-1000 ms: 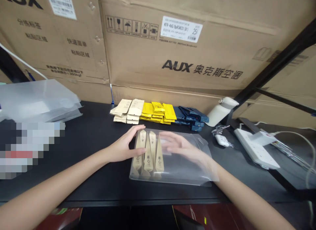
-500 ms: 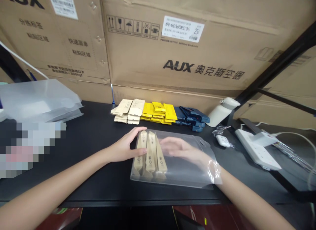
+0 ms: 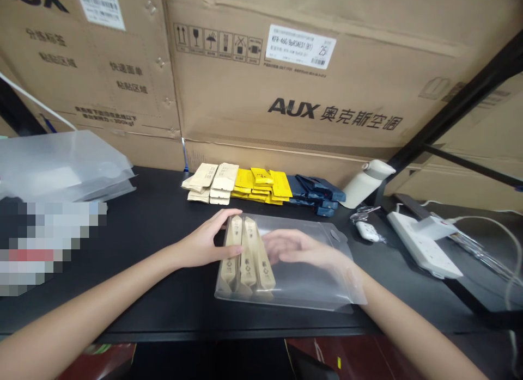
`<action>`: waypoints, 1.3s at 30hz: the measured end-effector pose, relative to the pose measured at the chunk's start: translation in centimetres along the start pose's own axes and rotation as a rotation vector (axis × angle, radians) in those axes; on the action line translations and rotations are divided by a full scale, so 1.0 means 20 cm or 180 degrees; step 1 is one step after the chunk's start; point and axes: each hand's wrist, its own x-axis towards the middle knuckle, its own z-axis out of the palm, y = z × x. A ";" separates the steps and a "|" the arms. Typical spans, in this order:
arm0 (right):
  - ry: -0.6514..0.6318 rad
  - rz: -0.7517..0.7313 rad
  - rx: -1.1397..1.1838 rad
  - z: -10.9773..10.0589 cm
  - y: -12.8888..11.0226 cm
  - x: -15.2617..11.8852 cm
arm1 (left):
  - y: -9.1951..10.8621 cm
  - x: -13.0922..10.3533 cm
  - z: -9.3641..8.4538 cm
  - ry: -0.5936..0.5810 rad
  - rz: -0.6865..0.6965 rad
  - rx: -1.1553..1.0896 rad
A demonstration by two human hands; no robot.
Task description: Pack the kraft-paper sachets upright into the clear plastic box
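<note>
Hazily, pouch [image 3: 314, 298] veils right hand [image 3: 294, 246]; grip unclear

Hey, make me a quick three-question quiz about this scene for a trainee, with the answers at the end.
1. Which hand reaches inside the clear bag? A: left; B: right; C: neither.
2. True or false: the left hand is outside the bag, at the end where the tan packets are.
3. Fill in: the yellow packets sit between the cream packets and the ____ ones.

Key: 1. B, the right hand. 2. True. 3. Dark blue.
</note>
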 end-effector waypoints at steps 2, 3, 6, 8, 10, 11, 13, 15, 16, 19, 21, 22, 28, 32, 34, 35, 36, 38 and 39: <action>0.0124 0.0002 0.0095 0.00 0.02 0.00 | 0.01 0.01 -0.01 0.0007 -0.0078 -0.0013; 0.0203 -0.0005 0.0128 -0.01 0.02 0.00 | 0.01 0.01 -0.02 0.0010 -0.0113 -0.0004; 0.0475 -0.0008 0.0133 -0.03 0.04 0.00 | 0.01 0.01 -0.06 0.0061 -0.0112 0.0065; 0.0755 -0.0004 0.0080 -0.05 0.04 0.00 | -0.02 0.02 -0.09 0.0115 -0.0078 0.0156; 0.1129 0.0029 0.0051 -0.07 0.04 0.00 | -0.05 0.02 -0.14 0.0190 -0.0059 0.0277; 0.1316 0.0045 0.0061 -0.07 0.04 0.00 | -0.08 0.03 -0.16 0.0274 -0.0039 0.0338; 0.1622 0.0070 0.0106 -0.08 0.03 0.00 | -0.12 0.05 -0.21 0.0646 0.0048 0.0458; 0.1778 0.0072 0.0153 -0.08 0.03 0.00 | -0.16 0.06 -0.26 0.1291 0.0106 0.0640; 0.1804 0.0064 0.0175 -0.08 0.03 0.01 | -0.17 0.07 -0.28 0.1646 0.0095 0.0786; 0.1785 0.0067 0.0221 -0.08 0.03 0.01 | -0.19 0.08 -0.34 0.2385 0.0046 0.1333; 0.1775 0.0102 0.0218 -0.08 0.03 0.01 | -0.21 0.07 -0.35 0.2530 0.0097 0.1635; 0.1772 0.0122 0.0211 -0.09 0.04 0.01 | -0.22 0.07 -0.36 0.2536 0.0108 0.1735; 0.1747 0.0145 0.0180 -0.09 0.04 0.01 | -0.34 0.11 -0.37 0.2311 -0.0597 0.0977; 0.1737 0.0134 0.0171 -0.09 0.04 0.00 | -0.34 0.12 -0.36 0.2381 -0.0653 0.0400; 0.1741 0.0139 0.0143 -0.09 0.04 0.00 | -0.32 0.11 -0.35 0.2307 -0.0598 0.0576; 0.1742 0.0140 0.0138 -0.09 0.04 0.00 | -0.31 0.11 -0.35 0.2230 -0.0558 0.0744; 0.1744 0.0138 0.0135 -0.09 0.04 0.01 | -0.30 0.10 -0.34 0.2143 -0.0515 0.0925; 0.1737 0.0126 0.0127 -0.10 0.05 0.01 | -0.28 0.09 -0.34 0.2010 -0.0405 0.1256; 0.1733 0.0116 0.0124 -0.10 0.05 0.01 | -0.28 0.09 -0.33 0.1960 -0.0331 0.1409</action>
